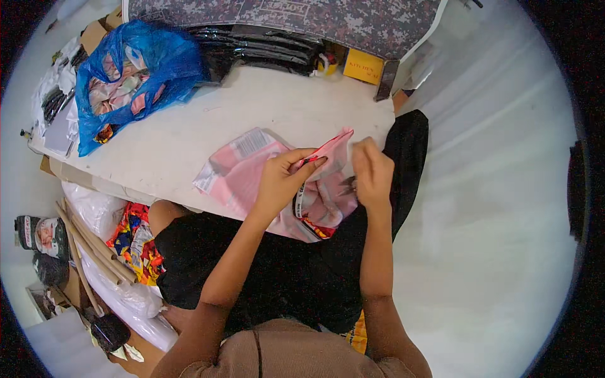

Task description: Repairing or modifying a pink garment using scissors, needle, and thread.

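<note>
A soft pink printed cloth lies over the table's near edge and hangs onto my lap. It has a striped white patch, a black-and-white band and a red-yellow corner. My left hand is closed, pinching the cloth's raised upper edge between thumb and fingers. At the far end of that edge is my right hand, its fingers curled and slightly smeared by motion. A small dark blurred shape shows beside its fingers; what it holds cannot be made out.
A blue plastic bag of similar pink pieces sits on the white table at the far left. Behind are black plastic packs, a yellow box and a dark patterned panel. Cardboard tubes and clear-wrapped rolls stand lower left.
</note>
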Tool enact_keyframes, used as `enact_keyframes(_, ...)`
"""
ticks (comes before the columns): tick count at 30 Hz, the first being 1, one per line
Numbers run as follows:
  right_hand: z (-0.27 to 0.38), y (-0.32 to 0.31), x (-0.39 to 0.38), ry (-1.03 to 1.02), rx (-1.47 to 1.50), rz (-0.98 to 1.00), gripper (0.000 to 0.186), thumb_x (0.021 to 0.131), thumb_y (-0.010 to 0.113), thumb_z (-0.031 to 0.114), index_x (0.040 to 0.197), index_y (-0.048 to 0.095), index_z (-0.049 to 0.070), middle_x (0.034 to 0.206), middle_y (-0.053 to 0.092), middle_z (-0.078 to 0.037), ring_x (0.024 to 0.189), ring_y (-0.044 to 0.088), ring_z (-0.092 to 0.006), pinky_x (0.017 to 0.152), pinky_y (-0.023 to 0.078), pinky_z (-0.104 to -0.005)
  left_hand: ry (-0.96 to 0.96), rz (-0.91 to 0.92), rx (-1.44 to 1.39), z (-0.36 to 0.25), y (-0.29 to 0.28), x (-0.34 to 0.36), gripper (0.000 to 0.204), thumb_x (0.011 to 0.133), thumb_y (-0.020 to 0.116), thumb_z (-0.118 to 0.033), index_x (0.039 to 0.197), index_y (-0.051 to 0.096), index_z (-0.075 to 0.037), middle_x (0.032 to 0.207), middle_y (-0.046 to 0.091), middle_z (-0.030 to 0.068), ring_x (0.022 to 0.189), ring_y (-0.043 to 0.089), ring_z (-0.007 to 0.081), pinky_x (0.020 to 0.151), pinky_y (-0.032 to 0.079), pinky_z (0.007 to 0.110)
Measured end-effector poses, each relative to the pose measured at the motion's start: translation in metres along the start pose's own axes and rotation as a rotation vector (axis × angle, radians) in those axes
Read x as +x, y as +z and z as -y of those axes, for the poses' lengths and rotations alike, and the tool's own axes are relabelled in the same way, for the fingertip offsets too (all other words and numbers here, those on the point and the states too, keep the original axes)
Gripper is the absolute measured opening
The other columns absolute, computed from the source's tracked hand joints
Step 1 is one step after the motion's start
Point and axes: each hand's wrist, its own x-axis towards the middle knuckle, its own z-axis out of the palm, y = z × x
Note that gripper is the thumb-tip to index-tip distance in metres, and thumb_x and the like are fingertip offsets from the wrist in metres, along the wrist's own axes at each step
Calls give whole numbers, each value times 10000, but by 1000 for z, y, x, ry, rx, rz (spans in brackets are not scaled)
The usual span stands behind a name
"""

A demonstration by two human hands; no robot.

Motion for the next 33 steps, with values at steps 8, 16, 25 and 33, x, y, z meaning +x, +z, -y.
enact_keyframes(8,-8,13,-1,-290,-547,151,238,868,559,156,711,439,23,529,457,-22,456,454,-80,420,345,-265,72,-55,174,-4,12,-5,220,810,612,-15,1025,662,-23,859,659,68,780,588,96,674,461,224)
enact_keyframes(16,7,10,-8,288,396,179,313,923,503,198,649,419,73,522,442,-7,364,325,-97,376,270,-203,93,-15,24,2,10,-5,224,816,619,-44,1035,663,-30,862,657,53,753,579,84,649,453,220)
enact_keyframes(25,-31,-12,7,587,872,-94,475,905,453,502,637,409,113,518,368,20,408,279,-81,388,251,-233,41,-73,16,-7,1,-1,177,833,643,-115,969,666,-4,773,623,-16,714,512,34,637,410,188)
enact_keyframes(33,-65,-30,-9,843,1521,-221,466,882,503,497,656,439,94,545,391,17,505,389,-96,567,347,-226,23,-114,-167,0,-1,1,125,840,647,-122,922,637,-28,750,568,-44,677,466,30,606,352,173)
